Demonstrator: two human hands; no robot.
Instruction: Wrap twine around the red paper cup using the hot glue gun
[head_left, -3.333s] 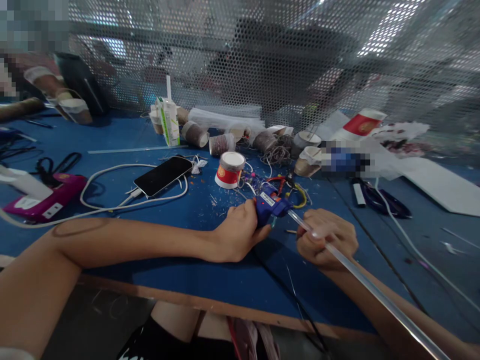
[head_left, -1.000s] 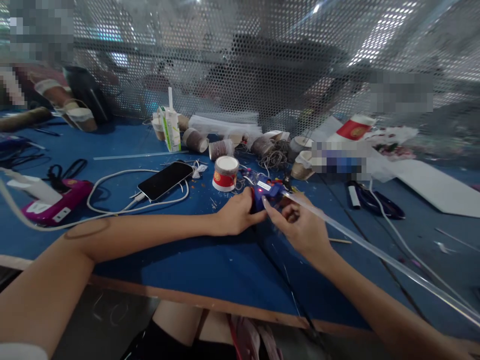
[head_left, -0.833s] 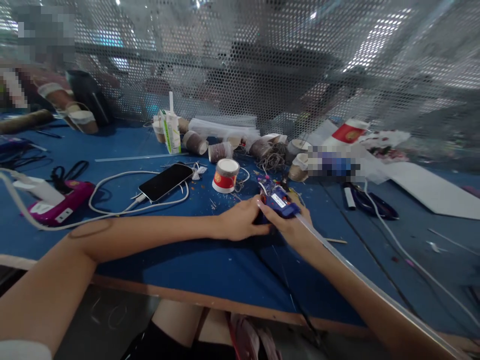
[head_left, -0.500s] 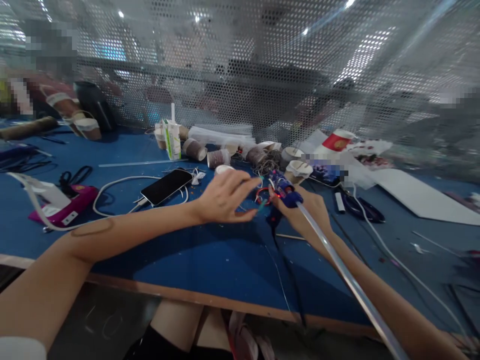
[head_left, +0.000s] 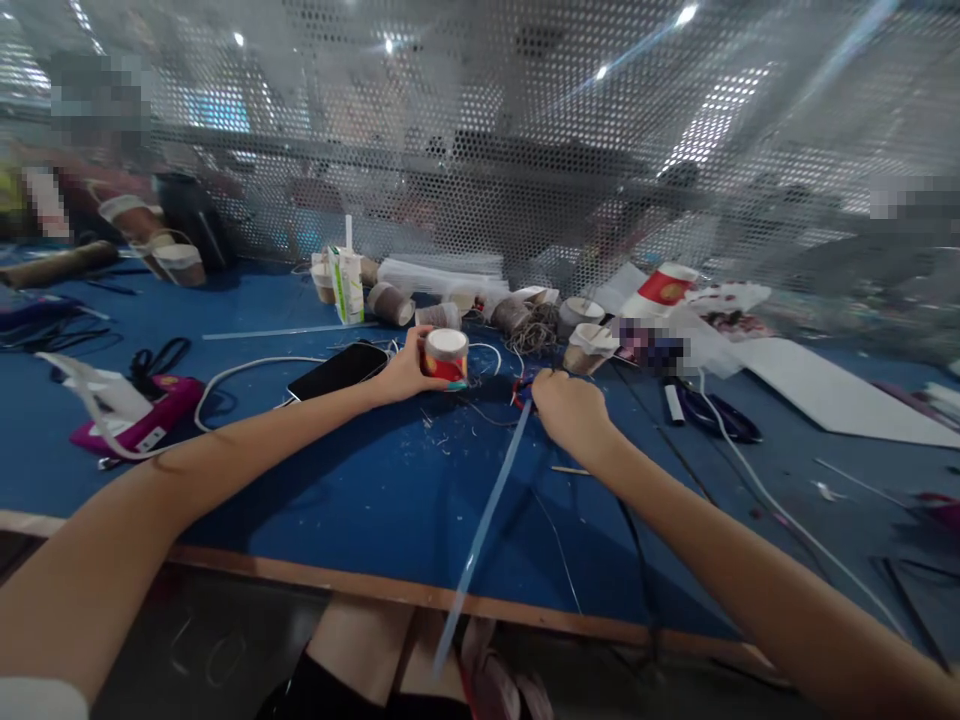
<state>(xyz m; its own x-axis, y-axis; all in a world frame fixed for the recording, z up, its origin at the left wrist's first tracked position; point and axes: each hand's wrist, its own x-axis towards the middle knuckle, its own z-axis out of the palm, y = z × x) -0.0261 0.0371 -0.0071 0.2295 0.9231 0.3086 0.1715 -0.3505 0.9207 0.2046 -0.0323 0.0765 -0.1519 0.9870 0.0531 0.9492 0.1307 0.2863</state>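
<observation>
Blue worktable (head_left: 337, 500), both my hands out.
Left hand (head_left: 403, 372) clasps the red cup (head_left: 445, 356); right hand (head_left: 570, 410) fists round the glue stick (head_left: 487, 510).

Bare left hand (head_left: 401, 372) and right hand (head_left: 570, 410); a white sleeve edge (head_left: 22, 695) caps the left arm, a dark garment (head_left: 307, 690) covers the lap.

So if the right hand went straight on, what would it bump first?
Probably the red wire ahead of the right hand, then the paper cup in the left hand; depth is unclear.
</observation>
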